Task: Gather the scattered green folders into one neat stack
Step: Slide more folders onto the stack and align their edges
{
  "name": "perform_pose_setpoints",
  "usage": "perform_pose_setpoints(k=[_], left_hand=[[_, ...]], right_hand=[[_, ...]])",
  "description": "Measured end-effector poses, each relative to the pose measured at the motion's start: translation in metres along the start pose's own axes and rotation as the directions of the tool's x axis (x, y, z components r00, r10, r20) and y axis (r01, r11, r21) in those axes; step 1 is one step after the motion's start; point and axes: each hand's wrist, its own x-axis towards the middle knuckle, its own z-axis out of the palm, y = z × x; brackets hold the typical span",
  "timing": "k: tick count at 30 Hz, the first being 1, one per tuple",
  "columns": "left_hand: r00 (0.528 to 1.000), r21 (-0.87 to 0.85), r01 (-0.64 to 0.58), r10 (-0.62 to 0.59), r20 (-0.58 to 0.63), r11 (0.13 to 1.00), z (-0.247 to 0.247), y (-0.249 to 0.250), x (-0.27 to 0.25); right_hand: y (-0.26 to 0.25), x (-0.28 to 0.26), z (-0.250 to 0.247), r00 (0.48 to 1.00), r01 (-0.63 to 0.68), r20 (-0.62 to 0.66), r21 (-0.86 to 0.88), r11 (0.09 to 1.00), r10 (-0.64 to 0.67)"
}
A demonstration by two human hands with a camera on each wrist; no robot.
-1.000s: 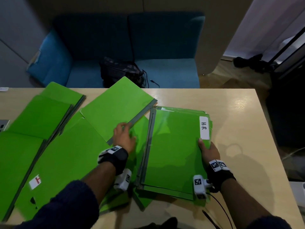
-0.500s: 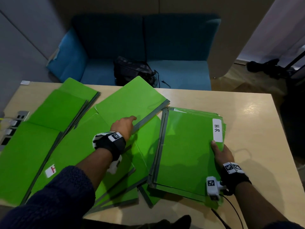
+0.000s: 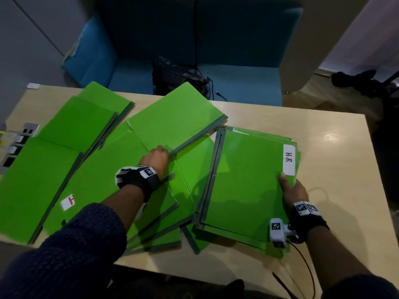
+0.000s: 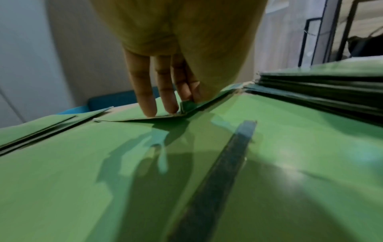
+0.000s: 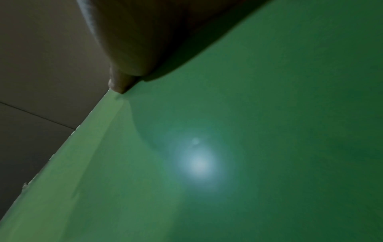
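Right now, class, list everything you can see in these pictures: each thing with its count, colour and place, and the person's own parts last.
stack of folders: one pile, green, table's right part; top one bears a white H.R label
scattered folders: several, exact count unclear, green, overlapping across the table's left and middle
angled folder: one, green, middle, atop the others
table: one, light wood
sofa: one, blue, behind the table
bag: one, dark, on the sofa
left hand: fingers on the angled folder's near edge
right hand: holds the stack's right edge
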Motion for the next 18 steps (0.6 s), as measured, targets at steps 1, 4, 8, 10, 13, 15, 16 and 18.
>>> perform_pose_setpoints(k=[1, 4, 8, 10, 13, 15, 16, 18], left_hand=[[0.998, -0.060, 0.000, -0.004, -0.068, 0.998, -0.004, -0.005, -0.003], [0.978, -0.192, 0.000, -0.040, -0.204, 0.981, -0.008, -0.030, -0.023], [0.978, -0.319, 0.098, -0.151, -0.146, 0.943, 0.022, -0.071, -0.076], [0.976, -0.315, 0.180, -0.209, -0.060, 0.932, 0.042, -0.086, -0.105], [0.977, -0.334, 0.183, -0.208, -0.041, 0.925, 0.060, -0.096, -0.127], [0.979, -0.368, 0.149, -0.189, -0.075, 0.918, 0.058, -0.095, -0.121], [0.978, -0.371, 0.145, -0.189, -0.085, 0.917, 0.055, -0.095, -0.112], [0.980, -0.345, 0.144, -0.181, -0.077, 0.927, 0.046, -0.094, -0.092]], right_hand=[[0.000, 0.001, 0.000, 1.000, -0.002, -0.004, -0.009, 1.000, 0.002], [0.000, 0.003, 0.001, 1.000, -0.001, -0.010, -0.031, 1.000, 0.001], [-0.002, 0.003, 0.000, 1.000, 0.015, -0.001, -0.061, 0.998, -0.015], [-0.002, 0.002, -0.001, 1.000, 0.022, 0.006, -0.056, 0.998, -0.022], [-0.005, -0.002, -0.002, 0.999, 0.027, 0.018, -0.018, 0.999, -0.027], [-0.004, -0.002, -0.001, 1.000, 0.027, 0.012, -0.013, 1.000, -0.027], [-0.003, -0.001, -0.001, 1.000, 0.028, 0.009, -0.021, 0.999, -0.028], [-0.003, -0.002, -0.001, 1.000, 0.029, 0.009, -0.035, 0.999, -0.029]])
